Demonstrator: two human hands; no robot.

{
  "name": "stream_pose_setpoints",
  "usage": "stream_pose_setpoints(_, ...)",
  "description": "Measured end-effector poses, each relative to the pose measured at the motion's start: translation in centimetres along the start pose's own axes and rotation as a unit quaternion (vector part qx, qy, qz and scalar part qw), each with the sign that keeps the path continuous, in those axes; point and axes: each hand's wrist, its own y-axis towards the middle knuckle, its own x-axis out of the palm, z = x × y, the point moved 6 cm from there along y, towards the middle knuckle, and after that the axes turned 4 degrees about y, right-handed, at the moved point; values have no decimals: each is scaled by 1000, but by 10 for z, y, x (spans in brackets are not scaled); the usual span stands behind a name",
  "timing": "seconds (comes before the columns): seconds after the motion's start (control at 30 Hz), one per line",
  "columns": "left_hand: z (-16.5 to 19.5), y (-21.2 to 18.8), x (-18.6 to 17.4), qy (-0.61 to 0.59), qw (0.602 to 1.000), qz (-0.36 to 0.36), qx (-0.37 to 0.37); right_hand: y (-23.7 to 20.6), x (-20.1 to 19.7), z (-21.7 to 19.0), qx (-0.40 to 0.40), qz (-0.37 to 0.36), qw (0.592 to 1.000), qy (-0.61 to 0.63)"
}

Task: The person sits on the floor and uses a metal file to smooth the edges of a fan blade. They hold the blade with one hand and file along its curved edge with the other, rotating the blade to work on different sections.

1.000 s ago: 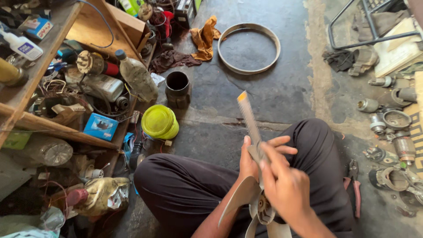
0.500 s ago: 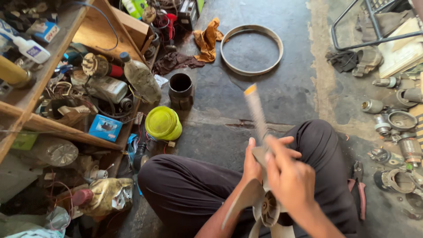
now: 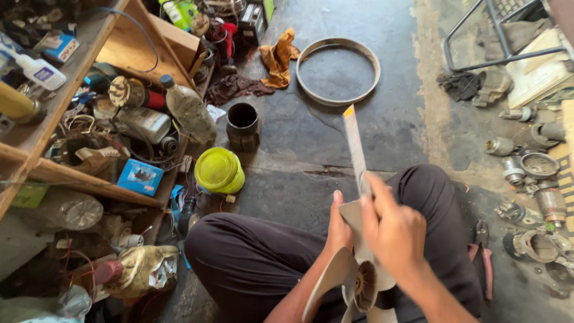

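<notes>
Your right hand grips the long flat blade, which has swung from leaning left a second ago to nearly upright, its yellow tip toward the metal ring on the floor. Your left hand stays closed on the pale plastic fan, held over your crossed legs (its hub sits lower now). The grip looks settled. The yellow lid sits by the shelf's edge.

Concrete floor, cracked and stained. Landmark: metal ring, lying flat on it. Orange rag just left of ring. Dark cylinder nearer-left, upright. Yellow-green lid beyond that, toward the wooden shelf.
</notes>
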Motion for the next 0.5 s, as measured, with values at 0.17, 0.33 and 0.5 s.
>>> stream_pose_setpoints(0.17, 3, 0, 4, 21, 1000, 5, 3, 14, -7, 10, 82, -40, 994, 56)
stream_pose_setpoints(0.33, 8, -3, 14, 13, 993, -101, 67, -33, -6, -26, -50, -7, 999, 7)
stream_pose_setpoints(0.5, 1, -2, 2, 12, 1000, 10, -7, 9, 5, 4, 9, -5, 999, -40)
